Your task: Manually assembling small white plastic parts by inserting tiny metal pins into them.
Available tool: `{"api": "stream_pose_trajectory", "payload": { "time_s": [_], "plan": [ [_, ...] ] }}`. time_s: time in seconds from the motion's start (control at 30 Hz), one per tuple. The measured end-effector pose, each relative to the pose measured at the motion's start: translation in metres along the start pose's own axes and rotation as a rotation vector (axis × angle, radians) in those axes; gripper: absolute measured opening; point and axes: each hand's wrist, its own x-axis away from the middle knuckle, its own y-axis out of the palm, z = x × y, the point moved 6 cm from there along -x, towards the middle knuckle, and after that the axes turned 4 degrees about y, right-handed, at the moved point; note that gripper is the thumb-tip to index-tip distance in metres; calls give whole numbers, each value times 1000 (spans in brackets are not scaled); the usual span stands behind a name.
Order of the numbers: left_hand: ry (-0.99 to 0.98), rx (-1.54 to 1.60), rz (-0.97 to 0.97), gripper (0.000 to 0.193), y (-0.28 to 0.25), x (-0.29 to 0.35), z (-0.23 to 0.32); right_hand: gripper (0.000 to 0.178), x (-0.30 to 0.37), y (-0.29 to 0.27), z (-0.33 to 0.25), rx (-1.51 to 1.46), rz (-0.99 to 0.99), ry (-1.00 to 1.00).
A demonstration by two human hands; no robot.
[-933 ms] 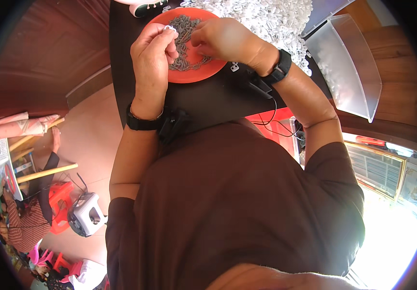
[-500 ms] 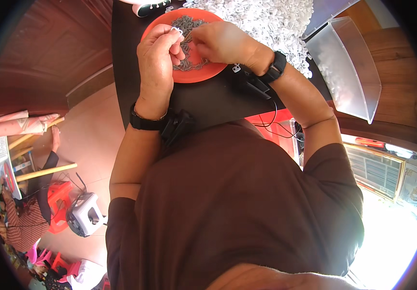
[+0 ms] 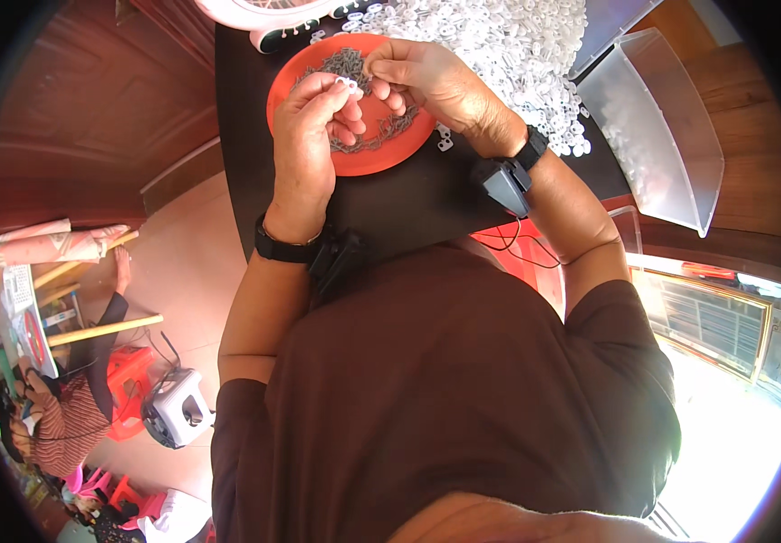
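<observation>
My left hand (image 3: 309, 122) pinches a small white plastic piece with holes (image 3: 349, 84) between thumb and forefinger, over a round orange-red plate (image 3: 377, 165). Thumb and forefinger of my right hand (image 3: 440, 90) are pressed together just right of that piece; whatever they hold is too small to make out. Many thin grey pieces, like screws or wall plugs (image 3: 345, 63), lie in the plate below my fingers. Beside the plate, a big heap of similar white plastic pieces (image 3: 508, 54) spreads over the black table (image 3: 399, 208).
A translucent plastic bin (image 3: 657, 136) with white pieces leans at the table's right. Behind the plate stands a pink and white object (image 3: 273, 18). To the left on the floor are a white stool (image 3: 177, 407), a red stool (image 3: 129, 389) and another person (image 3: 69, 421).
My right hand has turned and drawn slightly back from the left, its fingers lifting from the plate's contents. The left hand keeps its pinch on the white piece. The whole view has shifted slightly.
</observation>
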Motion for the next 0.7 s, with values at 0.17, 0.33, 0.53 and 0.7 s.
{"api": "stream_pose_trajectory", "payload": {
  "time_s": [0.17, 0.33, 0.53, 0.7],
  "plan": [
    [-16, -1, -1, 19, 0, 0, -1, 18, 3, 1, -1, -61, -49, -43],
    [-20, -10, -25, 19, 4, 1, -3, 16, 4, 6, 1, -71, -22, -87],
    [-11, 60, -59, 20, 8, 1, -4, 17, 6, 12, 7, 37, -34, -117],
    [-23, 24, 8, 18, 7, 4, -5, 16, 10, 3, -4, 33, 82, -142]
  ]
}}
